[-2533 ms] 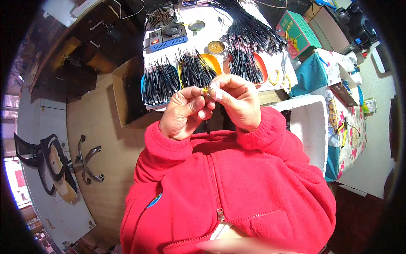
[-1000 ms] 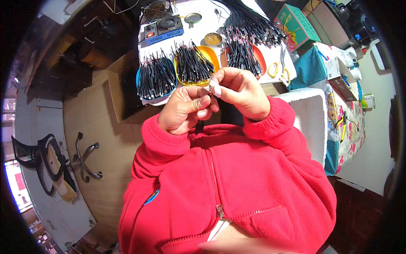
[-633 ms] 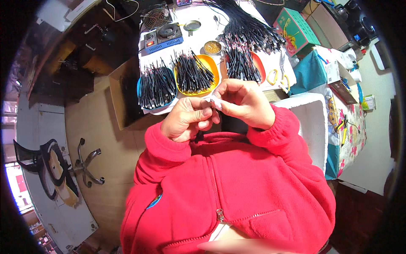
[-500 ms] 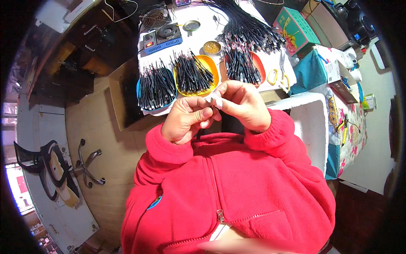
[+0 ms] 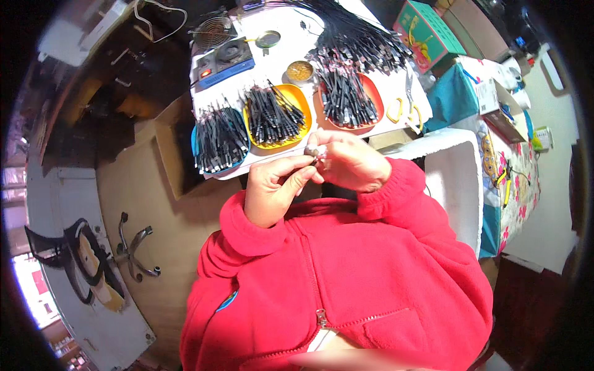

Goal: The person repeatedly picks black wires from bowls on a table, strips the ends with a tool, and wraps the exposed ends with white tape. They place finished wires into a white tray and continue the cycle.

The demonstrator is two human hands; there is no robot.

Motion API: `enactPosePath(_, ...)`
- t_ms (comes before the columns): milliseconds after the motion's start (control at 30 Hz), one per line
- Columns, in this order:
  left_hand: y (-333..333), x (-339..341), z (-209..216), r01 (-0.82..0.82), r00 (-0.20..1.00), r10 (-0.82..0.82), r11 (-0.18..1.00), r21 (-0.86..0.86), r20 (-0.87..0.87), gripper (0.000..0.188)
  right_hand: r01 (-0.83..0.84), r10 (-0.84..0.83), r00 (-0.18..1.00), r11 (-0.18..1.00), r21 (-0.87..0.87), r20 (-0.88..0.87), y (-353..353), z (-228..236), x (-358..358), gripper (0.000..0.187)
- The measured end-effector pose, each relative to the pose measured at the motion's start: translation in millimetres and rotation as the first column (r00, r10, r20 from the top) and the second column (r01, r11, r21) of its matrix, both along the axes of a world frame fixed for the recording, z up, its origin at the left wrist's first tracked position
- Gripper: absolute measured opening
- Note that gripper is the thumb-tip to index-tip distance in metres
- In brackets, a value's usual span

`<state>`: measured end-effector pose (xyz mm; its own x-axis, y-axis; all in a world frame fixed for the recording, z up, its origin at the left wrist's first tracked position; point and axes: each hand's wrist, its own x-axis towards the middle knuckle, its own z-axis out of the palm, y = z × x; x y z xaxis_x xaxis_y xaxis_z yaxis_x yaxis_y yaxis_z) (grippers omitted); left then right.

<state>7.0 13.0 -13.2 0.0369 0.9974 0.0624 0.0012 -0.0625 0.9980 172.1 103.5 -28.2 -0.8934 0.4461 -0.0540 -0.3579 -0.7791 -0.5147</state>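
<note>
In front of my chest, just off the table's near edge, both hands meet fingertip to fingertip. My left hand is closed in a pinch of thumb and forefinger on a small dark piece, too small to name. My right hand curls its fingers over the same spot, with something whitish at its fingertips; what it grips is mostly hidden. Past the hands, short black cables fill a blue tray. More lie in a yellow tray and a red tray.
On the white table stand a blue heating device, a tin of amber grains and a small round dish. Long black cables heap at the back. Yellow-handled scissors lie right, near a white foam box.
My right hand has turned, its raised fingers now curling down over the pinch. The left fingers are straighter. The whole view has tilted slightly, shifting the table leftward.
</note>
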Motion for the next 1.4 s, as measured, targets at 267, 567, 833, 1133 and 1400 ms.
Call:
enactPosePath(267, 22.5, 10.2, -23.3, 0.039, 0.984, -0.020, 0.993, -0.108, 0.175, 0.020, 0.099, -0.094, 0.973, 0.995, -0.010, 0.208, 12.2, -35.2, 10.5, 0.015)
enactPosePath(567, 56.9, 7.2, -33.9, -0.083, 0.888, 0.168, 0.974, -0.209, 0.428, 0.015, -0.214, -0.975, 0.170, 0.106, 0.971, 0.143, 99.2, -43.4, 44.6, 0.018)
enactPosePath(833, 68.2, 2.3, -35.5, -0.092, 0.829, 0.235, 0.952, -0.290, 0.507, 0.014, -0.308, -0.987, 0.078, 0.110, 0.945, 0.140, 106.8, -50.8, 47.9, 0.011)
enactPosePath(1133, 75.3, 14.3, -20.1, -0.103, 0.678, 0.261, 0.959, -0.262, 0.687, 0.017, 0.148, -0.957, 0.281, 0.115, 0.982, 0.070, 66.9, -8.4, 36.5, 0.007)
enactPosePath(1400, 62.5, 23.3, 1.2, -0.121, 0.669, 0.179, 0.984, -0.132, 0.722, 0.018, 0.226, -0.518, 0.810, 0.707, 0.670, 0.274, 12.7, 11.7, 11.5, 0.009)
